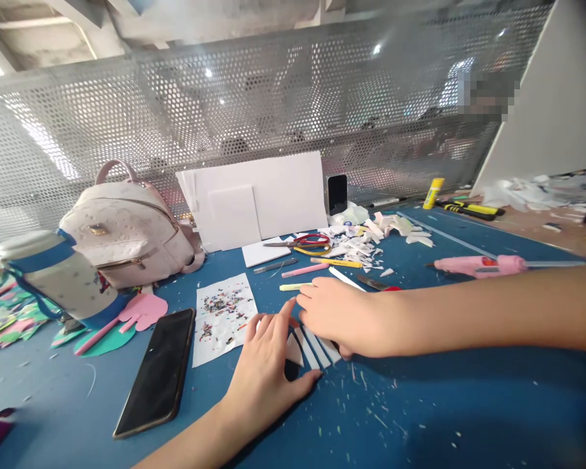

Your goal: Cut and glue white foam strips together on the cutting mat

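Note:
My left hand point(266, 365) lies flat on the blue mat point(420, 417), fingers spread, pressing the left end of several white strips point(312, 348). My right hand point(344, 319) reaches in from the right and rests on the strips' far end, fingers together and flat. A small dark gap shows between the two hands. A white sheet with coloured flecks point(222, 316) lies just left of my left hand. Neither hand grips anything I can make out.
A black phone point(159, 371) lies at the left. Further left are a pale backpack point(127, 228) and a blue-banded bottle point(61, 277). White boards point(264, 195), red scissors point(305, 241), pencils and paper scraps point(366, 244) sit behind. A pink glue gun point(478, 265) lies at the right.

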A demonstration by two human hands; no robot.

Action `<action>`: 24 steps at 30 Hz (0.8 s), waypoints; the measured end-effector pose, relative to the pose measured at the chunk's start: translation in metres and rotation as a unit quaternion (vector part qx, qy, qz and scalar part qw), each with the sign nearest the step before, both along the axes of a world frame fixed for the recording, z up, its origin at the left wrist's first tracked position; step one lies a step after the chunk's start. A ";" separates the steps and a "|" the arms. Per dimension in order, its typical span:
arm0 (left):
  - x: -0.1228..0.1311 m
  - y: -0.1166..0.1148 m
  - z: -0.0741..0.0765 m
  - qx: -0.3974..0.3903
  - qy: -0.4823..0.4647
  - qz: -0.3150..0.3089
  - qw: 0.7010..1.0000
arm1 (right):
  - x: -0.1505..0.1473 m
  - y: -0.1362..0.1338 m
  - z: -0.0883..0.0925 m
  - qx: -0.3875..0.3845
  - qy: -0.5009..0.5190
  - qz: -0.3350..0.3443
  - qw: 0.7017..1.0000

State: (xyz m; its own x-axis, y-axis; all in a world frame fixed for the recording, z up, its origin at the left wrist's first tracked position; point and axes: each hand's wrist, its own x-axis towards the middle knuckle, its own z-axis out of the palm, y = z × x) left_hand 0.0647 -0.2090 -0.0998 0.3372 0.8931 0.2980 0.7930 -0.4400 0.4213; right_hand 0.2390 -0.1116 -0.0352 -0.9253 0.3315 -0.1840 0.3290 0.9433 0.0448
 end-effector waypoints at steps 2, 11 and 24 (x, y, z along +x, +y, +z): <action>0.000 0.000 0.000 0.000 -0.003 0.000 1.000 | 0.003 -0.003 0.013 0.032 -0.030 -0.014 0.999; -0.001 -0.001 0.000 -0.009 -0.011 -0.003 1.000 | 0.042 -0.001 0.019 0.014 0.007 -0.032 0.999; -0.001 -0.001 0.000 -0.017 -0.008 0.002 1.000 | 0.058 0.001 0.008 -0.038 0.039 -0.081 0.995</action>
